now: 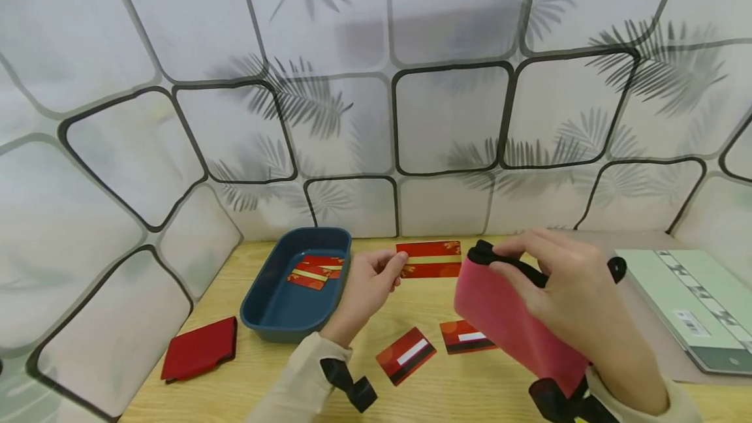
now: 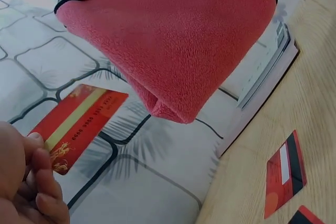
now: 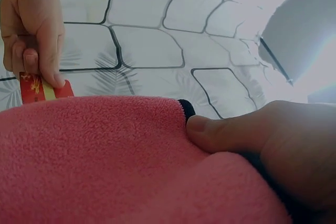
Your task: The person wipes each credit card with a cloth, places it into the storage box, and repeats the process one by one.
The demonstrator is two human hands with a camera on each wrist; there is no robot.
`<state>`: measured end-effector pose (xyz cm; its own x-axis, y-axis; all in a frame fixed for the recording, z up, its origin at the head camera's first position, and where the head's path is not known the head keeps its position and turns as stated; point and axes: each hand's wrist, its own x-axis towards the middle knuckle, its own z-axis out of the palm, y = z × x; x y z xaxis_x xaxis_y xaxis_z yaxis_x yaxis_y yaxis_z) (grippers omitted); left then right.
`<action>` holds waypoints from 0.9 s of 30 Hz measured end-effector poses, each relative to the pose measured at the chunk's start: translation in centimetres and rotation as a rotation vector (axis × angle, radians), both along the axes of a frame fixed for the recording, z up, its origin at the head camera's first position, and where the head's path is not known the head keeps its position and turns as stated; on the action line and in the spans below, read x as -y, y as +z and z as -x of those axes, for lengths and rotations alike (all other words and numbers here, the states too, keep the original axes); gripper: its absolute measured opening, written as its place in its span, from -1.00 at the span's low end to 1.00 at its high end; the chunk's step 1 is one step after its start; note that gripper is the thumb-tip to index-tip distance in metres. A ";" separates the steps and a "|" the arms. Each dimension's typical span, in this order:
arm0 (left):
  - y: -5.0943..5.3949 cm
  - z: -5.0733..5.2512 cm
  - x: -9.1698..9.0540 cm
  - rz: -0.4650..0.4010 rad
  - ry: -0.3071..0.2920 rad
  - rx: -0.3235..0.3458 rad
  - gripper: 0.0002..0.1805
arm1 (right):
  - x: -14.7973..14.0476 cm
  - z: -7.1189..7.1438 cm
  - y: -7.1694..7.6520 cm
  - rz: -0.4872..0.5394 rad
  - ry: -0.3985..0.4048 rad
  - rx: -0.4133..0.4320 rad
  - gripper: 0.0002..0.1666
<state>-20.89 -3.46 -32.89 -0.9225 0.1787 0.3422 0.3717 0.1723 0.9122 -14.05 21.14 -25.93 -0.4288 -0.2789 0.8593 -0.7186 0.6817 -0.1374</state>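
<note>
My left hand (image 1: 369, 282) pinches a red bank card (image 1: 431, 260) with a pale gold stripe by its left end, raised above the table. In the left wrist view the card (image 2: 84, 124) shows embossed digits. Opposite it, my right hand (image 1: 558, 286) grips a pink cloth (image 1: 505, 312) by its black-trimmed edge, and the cloth hangs down toward the wrist. Card and cloth are apart in the head view. Two more red cards lie below on the table, one card (image 1: 406, 356) whole in view and another card (image 1: 464, 337) partly behind the cloth.
Left of my left arm stands a blue tray (image 1: 258, 309) with several red cards (image 1: 309, 273) inside. A red wallet (image 1: 200, 349) lies at the table's left. A pale green box (image 1: 687, 305) sits on a grey-beige mat at the right. A patterned cover (image 1: 452, 116) rises behind the wooden table (image 1: 329, 403).
</note>
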 end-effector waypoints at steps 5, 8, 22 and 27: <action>0.0 -0.1 -0.2 0.043 0.006 -0.087 -0.72 | 0.2 -0.3 0.2 0.004 -0.002 -0.001 -0.41; 0.0 -0.3 -0.4 0.039 0.016 -0.109 -0.77 | 0.5 -0.5 0.2 -0.013 -0.008 0.008 -0.38; 0.2 -1.3 -1.3 -0.012 -0.094 0.045 -0.89 | 3.3 -0.5 -1.3 -0.088 0.108 0.077 -0.80; 0.6 -1.5 -1.4 0.065 -0.149 0.048 -0.86 | 4.3 0.5 -2.2 -0.087 0.143 0.081 -0.71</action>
